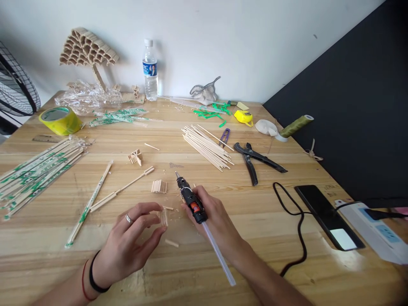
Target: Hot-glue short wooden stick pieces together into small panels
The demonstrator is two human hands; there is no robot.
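Observation:
My right hand (212, 212) is wrapped round a black hot glue gun (190, 197), its nozzle pointing away from me. A clear glue stick (219, 254) sticks out of the gun's back end. Between thumb and fingers, my left hand (137, 236) pinches a small piece of short wooden sticks (164, 216), partly hidden by the fingertips. Just beyond lies a small raft of short sticks (159, 186). A cut stick piece (172, 243) rests on the table near my left thumb. Farther back stands a small stick cluster (135, 157), and a joined stick piece (123, 189) lies to the left.
Loose chopsticks (207, 146) and black cutters (251, 159) lie right of centre. Wrapped chopsticks (41, 170) and yellow tape (60, 120) are at left. A water bottle (150, 70) and stick-built tree (87, 49) stand at the back. A phone (328, 216) and power strip (376, 229) lie right.

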